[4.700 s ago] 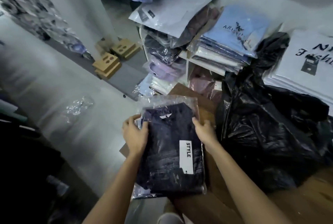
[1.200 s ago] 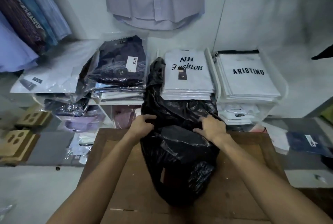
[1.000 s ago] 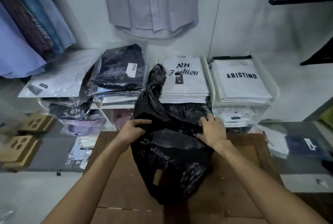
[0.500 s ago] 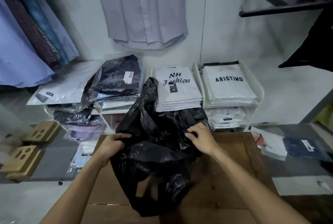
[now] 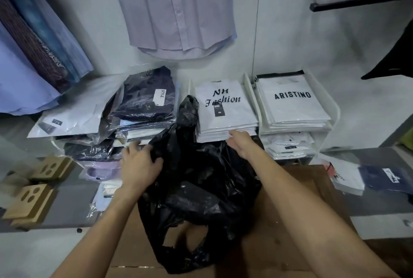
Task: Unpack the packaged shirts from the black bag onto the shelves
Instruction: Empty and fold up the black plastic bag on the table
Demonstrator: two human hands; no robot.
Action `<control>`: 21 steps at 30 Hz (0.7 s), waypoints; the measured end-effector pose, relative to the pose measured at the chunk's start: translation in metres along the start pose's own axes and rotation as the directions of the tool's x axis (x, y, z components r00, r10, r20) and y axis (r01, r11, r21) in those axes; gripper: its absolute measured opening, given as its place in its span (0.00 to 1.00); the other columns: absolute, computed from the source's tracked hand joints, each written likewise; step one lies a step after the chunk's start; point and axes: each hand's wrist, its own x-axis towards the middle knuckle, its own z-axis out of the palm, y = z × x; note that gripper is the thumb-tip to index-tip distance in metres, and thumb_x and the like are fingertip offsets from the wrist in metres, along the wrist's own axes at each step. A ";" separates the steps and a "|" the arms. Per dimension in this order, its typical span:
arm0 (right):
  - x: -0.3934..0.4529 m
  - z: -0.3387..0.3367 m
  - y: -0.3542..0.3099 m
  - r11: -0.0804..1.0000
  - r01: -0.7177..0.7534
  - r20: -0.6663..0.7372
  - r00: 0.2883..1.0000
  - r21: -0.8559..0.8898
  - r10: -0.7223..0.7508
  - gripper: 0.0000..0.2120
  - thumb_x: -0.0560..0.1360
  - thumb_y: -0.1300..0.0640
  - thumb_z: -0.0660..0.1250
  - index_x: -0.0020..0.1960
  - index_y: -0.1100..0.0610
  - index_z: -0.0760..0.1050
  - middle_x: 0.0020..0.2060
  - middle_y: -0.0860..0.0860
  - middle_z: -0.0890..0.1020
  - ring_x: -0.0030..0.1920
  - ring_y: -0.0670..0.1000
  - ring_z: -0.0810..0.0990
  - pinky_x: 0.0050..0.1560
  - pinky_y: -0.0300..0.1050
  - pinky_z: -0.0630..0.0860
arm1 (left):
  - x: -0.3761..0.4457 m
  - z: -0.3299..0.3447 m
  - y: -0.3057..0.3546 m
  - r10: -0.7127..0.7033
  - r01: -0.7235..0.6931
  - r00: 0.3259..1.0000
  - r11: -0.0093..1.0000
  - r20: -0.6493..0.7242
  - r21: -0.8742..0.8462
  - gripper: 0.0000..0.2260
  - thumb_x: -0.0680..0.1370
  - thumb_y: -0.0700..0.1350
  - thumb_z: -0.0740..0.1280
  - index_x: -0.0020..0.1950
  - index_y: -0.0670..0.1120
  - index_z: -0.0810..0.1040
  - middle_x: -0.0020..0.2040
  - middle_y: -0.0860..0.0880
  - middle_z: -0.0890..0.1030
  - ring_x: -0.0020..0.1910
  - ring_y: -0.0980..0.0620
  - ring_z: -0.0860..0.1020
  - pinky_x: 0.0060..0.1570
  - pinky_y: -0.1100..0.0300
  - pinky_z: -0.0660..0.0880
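A crumpled black bag (image 5: 201, 188) lies on a brown table (image 5: 290, 222) in front of low white shelves (image 5: 334, 112). My left hand (image 5: 139, 163) grips the bag's left rim, fingers curled over the plastic. My right hand (image 5: 240, 143) reaches over the bag's far right edge with fairly straight fingers, just below the "NH Fashion" stack (image 5: 225, 108). A dark packaged shirt with a "STYLE" label (image 5: 145, 99) tops the pile to the left. An "ARISTINO" stack (image 5: 292, 103) fills the right compartment. The bag's contents are hidden.
A pale shirt (image 5: 178, 9) hangs on the wall above the shelves, and more shirts hang at left. Wooden blocks (image 5: 29, 201) sit on the floor at left. Loose packaged shirts (image 5: 384, 179) lie at right. A dark rail (image 5: 357, 0) juts out at upper right.
The dark packaged shirt went from my hands onto the left pile. Since then both hands work the bag; my right hand let go of its rim and moved up toward the far edge.
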 end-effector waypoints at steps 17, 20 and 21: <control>0.088 0.040 -0.012 0.893 -0.198 -0.053 0.970 0.403 0.239 0.26 0.77 0.52 0.76 0.71 0.58 0.74 0.73 0.56 0.67 0.72 0.60 0.69 0.61 0.52 0.82 | 0.090 0.094 0.067 0.144 -0.175 0.905 0.984 0.400 0.043 0.40 0.80 0.42 0.64 0.85 0.50 0.44 0.67 0.37 0.76 0.62 0.36 0.78 0.57 0.44 0.76; 0.094 0.052 -0.022 0.891 -0.155 -0.063 0.978 0.427 0.200 0.28 0.78 0.56 0.74 0.74 0.62 0.70 0.78 0.59 0.63 0.72 0.60 0.71 0.61 0.50 0.81 | 0.080 0.086 0.053 0.199 -0.262 0.886 0.960 0.420 0.096 0.27 0.80 0.42 0.63 0.79 0.47 0.62 0.66 0.37 0.78 0.62 0.34 0.78 0.57 0.44 0.76; 0.097 0.058 -0.027 0.886 -0.148 -0.062 0.979 0.440 0.194 0.28 0.78 0.56 0.74 0.74 0.63 0.69 0.78 0.59 0.63 0.71 0.61 0.72 0.62 0.50 0.81 | 0.074 0.082 0.047 0.216 -0.282 0.875 0.955 0.435 0.094 0.24 0.80 0.43 0.63 0.76 0.47 0.66 0.65 0.38 0.78 0.62 0.34 0.78 0.57 0.45 0.76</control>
